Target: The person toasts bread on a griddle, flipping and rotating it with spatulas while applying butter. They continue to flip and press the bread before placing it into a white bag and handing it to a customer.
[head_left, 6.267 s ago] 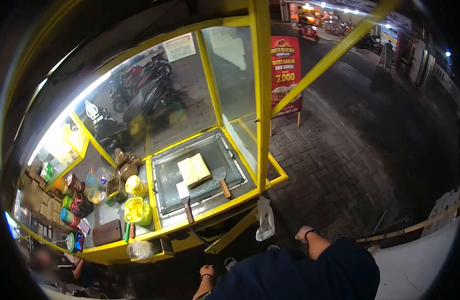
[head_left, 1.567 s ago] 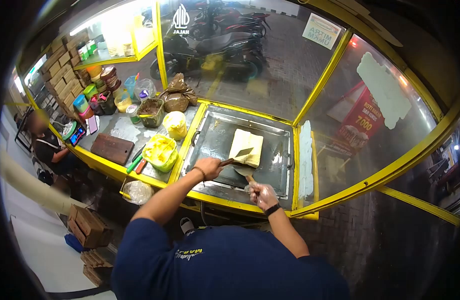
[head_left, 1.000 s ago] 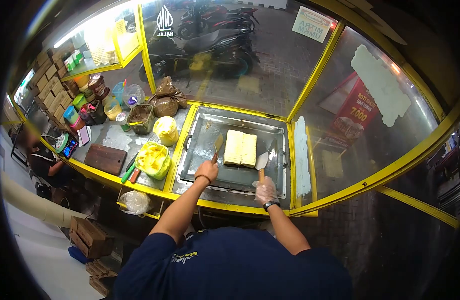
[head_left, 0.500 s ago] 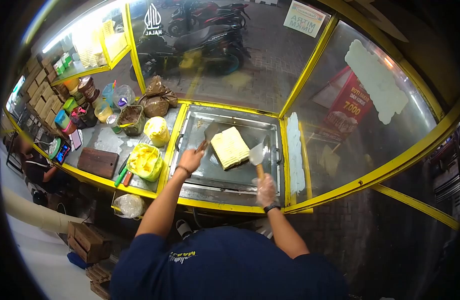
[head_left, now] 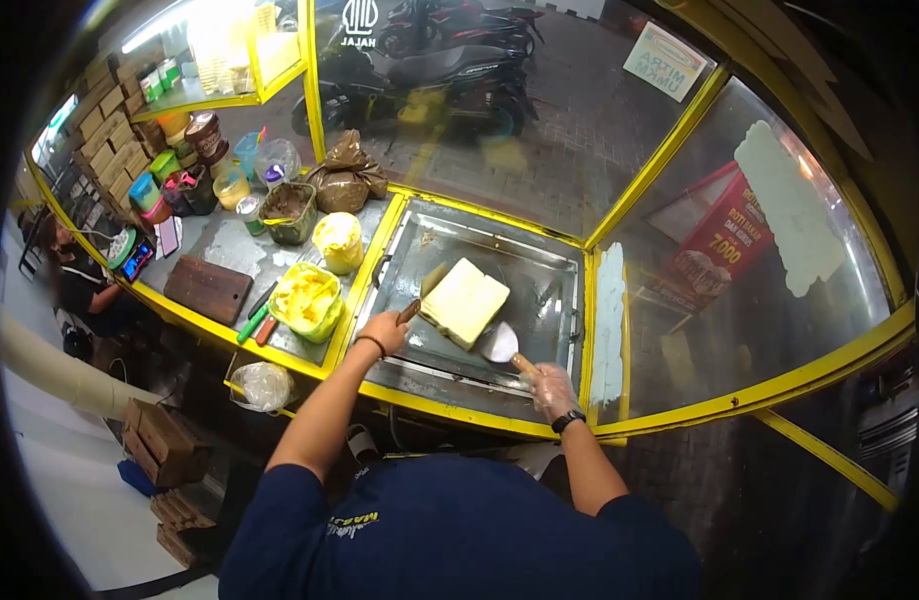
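Observation:
On the flat metal griddle [head_left: 535,300] lies a pale yellow block of bread [head_left: 467,303], its top smooth. My left hand [head_left: 384,333], bare with a bracelet at the wrist, is closed round the brown handle of a spatula [head_left: 410,311]; the blade lies along the bread's left side. A clear plastic glove covers my right hand [head_left: 554,391], which grips the wooden handle of a scraper [head_left: 500,343]. Its broad metal blade is right at the bread's near right corner.
Left of the griddle stand tubs of yellow spread [head_left: 308,300], a tub of brown filling [head_left: 288,212], a cutting board [head_left: 208,288] and a green-handled knife [head_left: 253,324]. A yellow frame [head_left: 500,218] with clear panels borders the griddle. A person [head_left: 80,270] is at far left.
The bread now shows a smooth top instead of a ridged one. My right hand and the scraper have moved nearer and lower, the blade turning toward the left. The whole view has shifted slightly.

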`<state>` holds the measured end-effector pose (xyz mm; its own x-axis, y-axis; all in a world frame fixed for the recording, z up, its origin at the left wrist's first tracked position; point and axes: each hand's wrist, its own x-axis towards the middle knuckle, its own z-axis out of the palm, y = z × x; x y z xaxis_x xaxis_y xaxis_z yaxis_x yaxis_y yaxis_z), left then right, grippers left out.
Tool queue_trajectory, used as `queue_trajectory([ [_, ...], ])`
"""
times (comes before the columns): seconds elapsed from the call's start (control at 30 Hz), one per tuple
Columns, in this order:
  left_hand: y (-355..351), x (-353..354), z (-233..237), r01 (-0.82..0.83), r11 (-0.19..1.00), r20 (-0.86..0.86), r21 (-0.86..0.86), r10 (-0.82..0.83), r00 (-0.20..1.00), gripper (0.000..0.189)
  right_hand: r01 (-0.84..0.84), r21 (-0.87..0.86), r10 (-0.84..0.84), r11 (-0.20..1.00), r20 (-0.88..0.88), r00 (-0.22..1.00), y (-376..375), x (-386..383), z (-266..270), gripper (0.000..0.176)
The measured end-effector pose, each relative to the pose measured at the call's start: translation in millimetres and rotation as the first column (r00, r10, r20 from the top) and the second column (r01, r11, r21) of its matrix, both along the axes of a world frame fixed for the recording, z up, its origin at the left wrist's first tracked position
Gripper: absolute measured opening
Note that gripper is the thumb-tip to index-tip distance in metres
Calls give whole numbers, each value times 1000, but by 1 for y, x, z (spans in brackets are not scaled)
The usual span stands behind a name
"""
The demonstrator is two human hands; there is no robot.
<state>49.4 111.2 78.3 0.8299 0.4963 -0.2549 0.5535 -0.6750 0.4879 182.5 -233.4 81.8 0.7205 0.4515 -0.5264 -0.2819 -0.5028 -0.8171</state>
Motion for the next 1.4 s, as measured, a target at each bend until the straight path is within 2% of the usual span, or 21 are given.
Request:
queue_trajectory([
  [0.03,6,0,8,56,998,-18,-6,-56,998,35,127,91,-117,988,-111,987,-6,-5,5,11],
  [0.13,14,2,15,175,984,-82,28,-173,982,34,200,42,-176,979,-323,930,-24,-1,-16,15],
  [0.27,-8,3,4,234,972,-65,30,-232,971,33,273,66,-239,960,-317,918,-8,-8,-39,20],
  [0.37,-22,6,-9,242,963,-13,-121,-245,969,34,308,197,-289,931,-119,950,5,-4,-30,14],
  [0.4,-29,5,-14,249,957,57,-149,-243,968,35,314,241,-311,918,-52,949,9,1,-30,13],
  [0.47,-37,5,-28,237,942,157,-238,-203,966,36,117,177,-177,977,374,910,3,12,-10,22],
  [0.5,-36,6,-40,170,928,148,-330,-127,981,37,27,112,-86,993,563,822,0,18,6,27],
  [0.53,-33,5,-41,119,933,172,-339,-63,983,37,-52,64,-8,997,708,706,0,23,25,25],
  [0.6,-26,0,-45,15,929,212,-369,68,975,37,-176,-82,147,981,906,397,0,24,70,22],
  [0.67,-9,-4,-58,-92,969,343,-227,168,924,35,-29,-46,54,999,797,602,9,12,118,22],
  [0.7,1,-7,-55,-131,956,327,-264,216,920,35,48,-41,-4,998,725,689,12,8,128,23],
  [0.73,8,-10,-50,-172,939,309,-298,265,913,35,98,-53,-30,994,721,693,13,8,124,24],
  [0.83,16,-18,-34,-197,952,272,-236,259,927,38,244,-76,-130,967,675,726,18,17,90,26],
  [0.9,11,-28,-34,-151,969,246,-195,198,949,37,224,-106,-85,969,707,702,19,20,35,26],
  [0.97,-4,-37,-27,-109,973,205,-204,152,967,37,185,-146,-12,972,753,658,20,9,8,26],
  [1.0,-11,-42,-34,-78,979,205,-189,117,972,37,146,2,-104,989,711,696,16,12,-37,26],
  [1.07,-27,-52,-36,-8,962,135,-274,47,990,37,89,-34,-30,995,775,631,29,-15,-39,22],
  [1.17,-46,-66,-37,137,950,133,-280,-103,986,35,195,-184,49,963,836,547,56,-56,-31,15],
  [1.27,-47,-72,-28,139,935,129,-327,-101,986,34,235,-250,36,939,753,658,75,-83,-22,18],
  [1.37,-34,-76,-29,154,919,196,-363,-87,977,32,317,-163,-152,934,622,768,80,-91,-30,20],
  [1.4,-29,-79,-26,161,911,220,-379,-80,972,31,312,-209,-117,927,628,770,69,-86,-45,22],
])
